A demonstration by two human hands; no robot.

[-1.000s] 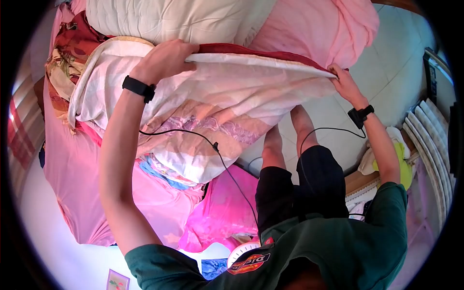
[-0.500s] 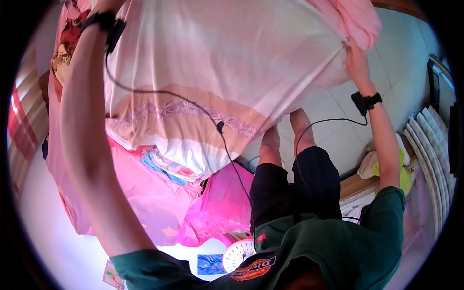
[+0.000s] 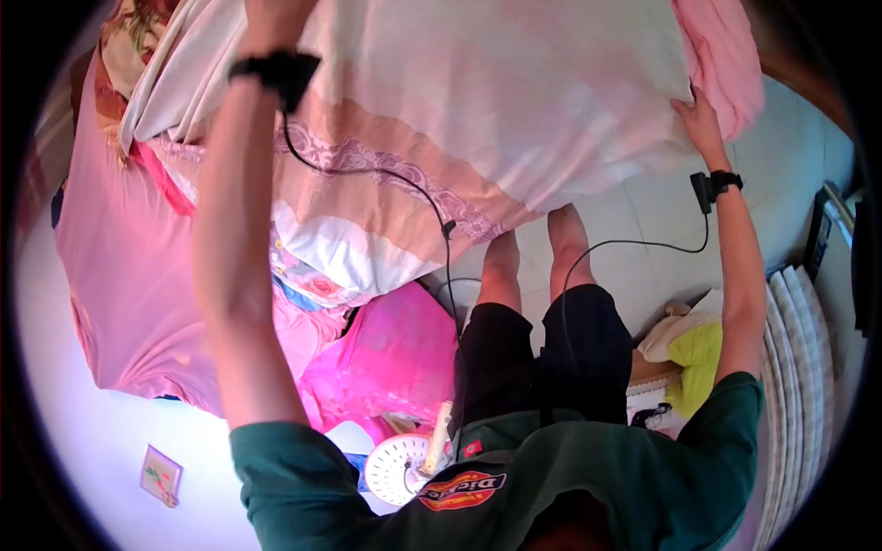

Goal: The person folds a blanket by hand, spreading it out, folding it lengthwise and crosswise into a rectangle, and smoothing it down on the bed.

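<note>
A large white, pink and tan cloth (image 3: 514, 83) with a purple patterned band spreads across the top of the view and hangs toward the legs. At its right edge my right hand (image 3: 702, 127) is closed on the cloth, beside a bunched pink cloth (image 3: 726, 64). My left hand (image 3: 278, 20) is over the cloth at the top edge, its fingers out of frame, so its hold cannot be seen. Both wrists wear black bands with a cable.
Pink bedding (image 3: 138, 285) and a bright pink bag-like cover (image 3: 395, 354) lie at the left and below. A white round fan-like object (image 3: 397, 470) is near the bottom. Folded pale panels (image 3: 795, 404) and a yellow-green cloth (image 3: 694, 367) stand at the right, beside the tiled floor (image 3: 634, 266).
The cloth has been raised and spread out from its earlier folded edge. Over the last half second my left hand moved right and my right hand moved slightly right and down.
</note>
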